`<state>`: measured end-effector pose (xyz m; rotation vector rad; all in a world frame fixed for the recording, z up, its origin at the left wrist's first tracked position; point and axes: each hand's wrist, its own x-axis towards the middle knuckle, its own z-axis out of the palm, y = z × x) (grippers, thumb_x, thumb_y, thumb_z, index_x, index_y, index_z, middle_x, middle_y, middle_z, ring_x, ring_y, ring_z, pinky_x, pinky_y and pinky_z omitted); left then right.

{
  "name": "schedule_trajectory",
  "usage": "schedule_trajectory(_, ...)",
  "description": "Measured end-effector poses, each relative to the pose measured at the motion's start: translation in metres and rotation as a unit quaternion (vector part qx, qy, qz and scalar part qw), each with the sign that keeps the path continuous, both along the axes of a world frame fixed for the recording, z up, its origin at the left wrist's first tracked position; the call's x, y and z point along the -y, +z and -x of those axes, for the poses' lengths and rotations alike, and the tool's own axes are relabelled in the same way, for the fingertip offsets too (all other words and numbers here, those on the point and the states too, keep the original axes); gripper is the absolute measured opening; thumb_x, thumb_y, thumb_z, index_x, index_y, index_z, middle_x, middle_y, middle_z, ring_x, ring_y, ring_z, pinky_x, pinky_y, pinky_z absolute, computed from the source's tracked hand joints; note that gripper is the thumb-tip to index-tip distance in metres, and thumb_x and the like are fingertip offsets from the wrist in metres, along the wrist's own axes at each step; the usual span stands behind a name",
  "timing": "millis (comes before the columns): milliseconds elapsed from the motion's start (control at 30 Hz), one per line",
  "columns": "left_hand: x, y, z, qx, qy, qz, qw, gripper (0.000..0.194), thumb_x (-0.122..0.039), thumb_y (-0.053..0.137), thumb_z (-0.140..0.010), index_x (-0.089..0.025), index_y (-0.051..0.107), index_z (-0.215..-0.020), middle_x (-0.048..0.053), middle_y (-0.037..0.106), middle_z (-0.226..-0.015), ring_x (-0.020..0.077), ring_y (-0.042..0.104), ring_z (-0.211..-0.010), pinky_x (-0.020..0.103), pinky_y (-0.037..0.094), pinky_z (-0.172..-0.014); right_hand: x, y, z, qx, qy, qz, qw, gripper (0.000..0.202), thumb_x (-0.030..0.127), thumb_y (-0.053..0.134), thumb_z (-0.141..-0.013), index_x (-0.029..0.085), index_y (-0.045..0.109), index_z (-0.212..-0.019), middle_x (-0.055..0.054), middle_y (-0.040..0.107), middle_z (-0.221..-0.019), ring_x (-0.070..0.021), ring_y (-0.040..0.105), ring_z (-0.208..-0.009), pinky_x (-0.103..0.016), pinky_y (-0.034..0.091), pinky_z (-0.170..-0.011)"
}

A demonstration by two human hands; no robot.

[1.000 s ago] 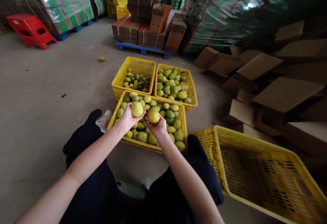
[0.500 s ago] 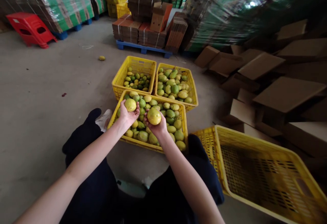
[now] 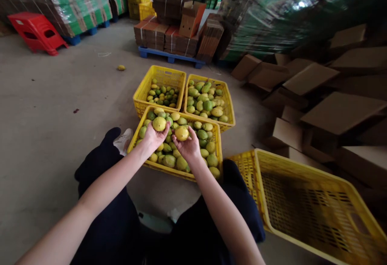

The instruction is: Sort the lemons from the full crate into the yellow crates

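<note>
My left hand (image 3: 155, 137) cradles a round yellow fruit (image 3: 159, 123) in its curled fingers, palm up. Beside it, my right hand (image 3: 190, 147) grips a second yellow fruit (image 3: 182, 133) between thumb and fingers; this one shows small dark marks. Both hands are over the near yellow crate (image 3: 220, 148), which is full of green and yellow fruits of the same sort. Behind it stand two more yellow crates: the left one (image 3: 138, 96) is partly filled with smaller fruits, the right one (image 3: 232, 110) holds larger greenish ones. The exact kind of fruit is not clear.
A tipped yellow crate (image 3: 296, 164) lies at my right. Beyond it are piled open cardboard boxes (image 3: 341, 112). Flattened cartons (image 3: 181, 41) sit on a blue pallet (image 3: 171, 56). A red stool (image 3: 38, 33) and a stray fruit (image 3: 121, 67) are on the floor at left.
The left hand and its fruit have shifted slightly right. The right hand has turned its fruit, and its fingers now show along the fruit's right side.
</note>
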<state>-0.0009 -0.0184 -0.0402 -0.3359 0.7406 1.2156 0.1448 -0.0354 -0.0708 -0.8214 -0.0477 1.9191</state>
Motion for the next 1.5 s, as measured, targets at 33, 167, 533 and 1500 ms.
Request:
schedule_trajectory(33, 0.001, 0.001, -0.001, -0.015, -0.009, -0.013, 1.0, 0.038, -0.041, 0.035, -0.1, -0.013, 0.06, -0.109, 0.009, 0.065, -0.08, 0.0145, 0.066, -0.066, 0.018, 0.055, -0.049, -0.001, -0.001, -0.001, 0.0, 0.003, -0.005, 1.0, 0.019, 0.036, 0.055, -0.093, 0.018, 0.062, -0.092, -0.007, 0.074, -0.075, -0.0181, 0.07, -0.068, -0.027, 0.062, -0.06)
schedule_trajectory(167, 0.005, 0.003, -0.004, -0.187, -0.063, -0.111, 0.974, 0.026, -0.037, 0.054, -0.092, -0.016, 0.06, -0.105, 0.006, 0.064, -0.082, 0.0118, 0.062, -0.063, 0.016, 0.048, -0.047, -0.003, -0.002, -0.003, 0.085, 0.05, -0.071, 0.993, 0.017, 0.033, 0.068, -0.083, 0.021, 0.061, -0.092, -0.003, 0.073, -0.081, -0.0184, 0.069, -0.071, -0.032, 0.063, -0.065)
schedule_trajectory(533, 0.011, -0.001, 0.01, -0.638, -0.087, -0.541, 0.541, 0.052, -0.025, 0.084, -0.073, -0.022, 0.061, -0.12, 0.01, 0.062, -0.126, 0.0262, 0.059, -0.12, 0.041, 0.051, -0.101, 0.011, 0.022, -0.036, 0.705, -0.146, -0.459, 0.521, 0.044, 0.032, 0.072, -0.082, 0.03, 0.059, -0.124, -0.009, 0.055, -0.123, -0.0287, 0.059, -0.116, -0.054, 0.051, -0.101)
schedule_trajectory(1500, -0.001, -0.001, 0.028, -0.346, -0.205, -0.374, 0.836, 0.071, -0.044, 0.094, -0.054, -0.019, 0.07, -0.116, 0.01, 0.073, -0.118, 0.0295, 0.067, -0.114, 0.038, 0.057, -0.094, 0.003, 0.037, -0.048, 0.319, -0.034, -0.295, 0.9, 0.052, 0.042, 0.093, -0.052, 0.024, 0.075, -0.098, 0.0, 0.076, -0.092, -0.021, 0.072, -0.079, -0.032, 0.062, -0.065)
